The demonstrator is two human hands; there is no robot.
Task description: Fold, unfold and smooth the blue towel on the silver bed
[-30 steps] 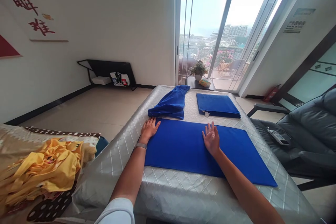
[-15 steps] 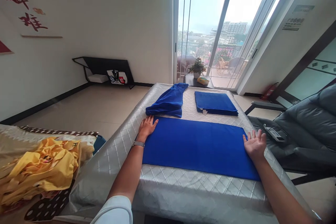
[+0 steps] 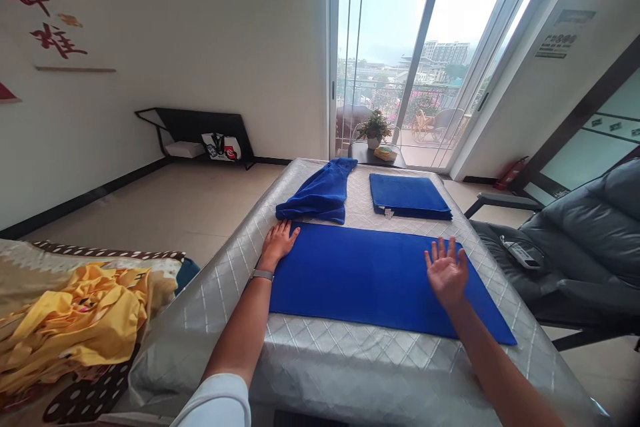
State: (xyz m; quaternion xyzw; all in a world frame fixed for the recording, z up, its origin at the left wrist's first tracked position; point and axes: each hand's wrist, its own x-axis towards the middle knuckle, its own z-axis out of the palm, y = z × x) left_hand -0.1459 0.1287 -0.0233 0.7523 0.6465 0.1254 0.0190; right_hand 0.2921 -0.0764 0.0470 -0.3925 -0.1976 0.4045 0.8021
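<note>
Press left hand (image 3: 280, 240) flat, fingers released, on the left edge of the towel (image 3: 365, 277) spread across the near counter (image 3: 350, 360), and glide right hand (image 3: 447, 271), fingers splayed and empty over its right part, evenly outward to avoid bunching.

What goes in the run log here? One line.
left hand flat on spread blue towel, left end | right hand open over its right part, contact unclear | crumpled towel, folded towel beyond
</note>
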